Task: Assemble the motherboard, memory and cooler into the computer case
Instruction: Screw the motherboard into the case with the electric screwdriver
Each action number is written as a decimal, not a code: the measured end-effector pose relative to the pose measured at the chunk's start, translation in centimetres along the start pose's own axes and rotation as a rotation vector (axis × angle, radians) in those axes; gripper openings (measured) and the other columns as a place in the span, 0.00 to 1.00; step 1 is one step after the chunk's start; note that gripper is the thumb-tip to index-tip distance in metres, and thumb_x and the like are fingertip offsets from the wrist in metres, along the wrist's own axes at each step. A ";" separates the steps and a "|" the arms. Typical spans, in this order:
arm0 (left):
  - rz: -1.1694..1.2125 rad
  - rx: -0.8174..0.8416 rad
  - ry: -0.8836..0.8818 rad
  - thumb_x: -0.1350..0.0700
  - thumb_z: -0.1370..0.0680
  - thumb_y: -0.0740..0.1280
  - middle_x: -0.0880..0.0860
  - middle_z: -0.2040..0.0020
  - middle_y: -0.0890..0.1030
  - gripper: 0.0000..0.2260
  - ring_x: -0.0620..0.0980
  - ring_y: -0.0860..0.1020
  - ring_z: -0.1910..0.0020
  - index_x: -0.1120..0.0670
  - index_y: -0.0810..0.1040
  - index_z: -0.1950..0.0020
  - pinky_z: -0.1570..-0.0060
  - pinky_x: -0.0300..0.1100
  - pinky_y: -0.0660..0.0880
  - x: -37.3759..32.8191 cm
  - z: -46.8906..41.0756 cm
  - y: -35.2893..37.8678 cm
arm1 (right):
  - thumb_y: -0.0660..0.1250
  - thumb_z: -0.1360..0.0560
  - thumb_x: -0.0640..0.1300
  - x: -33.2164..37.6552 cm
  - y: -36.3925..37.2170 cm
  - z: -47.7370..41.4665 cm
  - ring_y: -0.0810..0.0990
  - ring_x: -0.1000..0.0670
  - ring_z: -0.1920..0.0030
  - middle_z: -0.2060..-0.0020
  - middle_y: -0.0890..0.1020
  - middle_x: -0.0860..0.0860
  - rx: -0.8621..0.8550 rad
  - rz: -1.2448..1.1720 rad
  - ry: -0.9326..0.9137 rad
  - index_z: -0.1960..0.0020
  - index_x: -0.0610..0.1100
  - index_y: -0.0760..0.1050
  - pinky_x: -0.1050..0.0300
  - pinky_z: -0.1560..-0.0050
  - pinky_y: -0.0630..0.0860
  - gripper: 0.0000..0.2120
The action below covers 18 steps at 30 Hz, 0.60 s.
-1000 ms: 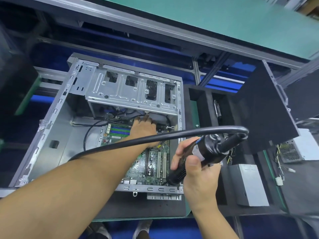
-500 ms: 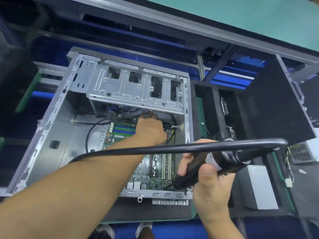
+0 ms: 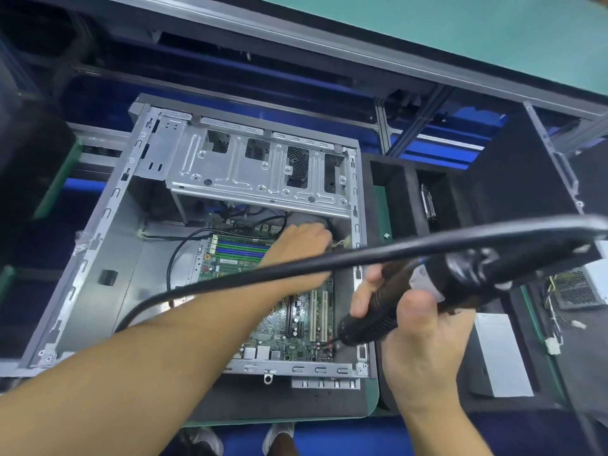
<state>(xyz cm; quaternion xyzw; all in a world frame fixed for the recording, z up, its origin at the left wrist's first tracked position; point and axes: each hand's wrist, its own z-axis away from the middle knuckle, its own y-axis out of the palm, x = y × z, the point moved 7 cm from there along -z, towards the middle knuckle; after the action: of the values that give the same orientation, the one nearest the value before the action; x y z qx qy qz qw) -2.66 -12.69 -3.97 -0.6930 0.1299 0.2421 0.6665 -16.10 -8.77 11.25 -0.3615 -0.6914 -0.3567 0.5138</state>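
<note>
Right hand (image 3: pixel 414 327) is wrapped round the screwdriver (image 3: pixel 371 319), thumb on top. Since a second ago the tool has tipped down. Its tip now sits at the board corner just below the grip, by the case's near rim.

Motherboard (image 3: pixel 283 324) lies flat in the case (image 3: pixel 98 258), left of the grip.

Left hand (image 3: pixel 297 243) has slid further in, to the board's far corner under the drive cage (image 3: pixel 256 172). Its fingers are hidden, so I cannot tell if it holds anything.

Reading: board seated, this corner about to be screwed down.

Clearance: case wall just right of the tip, card slots (image 3: pixel 317 311) just left. Narrow lane, so keep the tool steep. Cord (image 3: pixel 263 274) runs from the tool's rear across the left forearm and may drag.
</note>
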 end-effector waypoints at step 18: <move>-0.524 0.581 0.659 0.49 0.32 0.68 0.47 0.72 0.67 0.09 0.53 0.70 0.63 0.54 0.80 0.64 0.51 0.46 0.71 -5.5 6.3 6.1 | 0.68 0.27 0.60 1.9 -1.3 -3.2 0.74 0.44 0.74 0.69 0.78 0.49 -0.109 0.058 -0.014 0.57 0.48 0.74 0.51 0.67 0.72 0.16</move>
<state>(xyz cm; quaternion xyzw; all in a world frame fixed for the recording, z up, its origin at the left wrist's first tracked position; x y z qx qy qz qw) -11.45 -7.74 -6.42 -0.5281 0.2170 -0.2108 0.7935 -16.18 -11.88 13.58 -0.4111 -0.6639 -0.3762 0.4987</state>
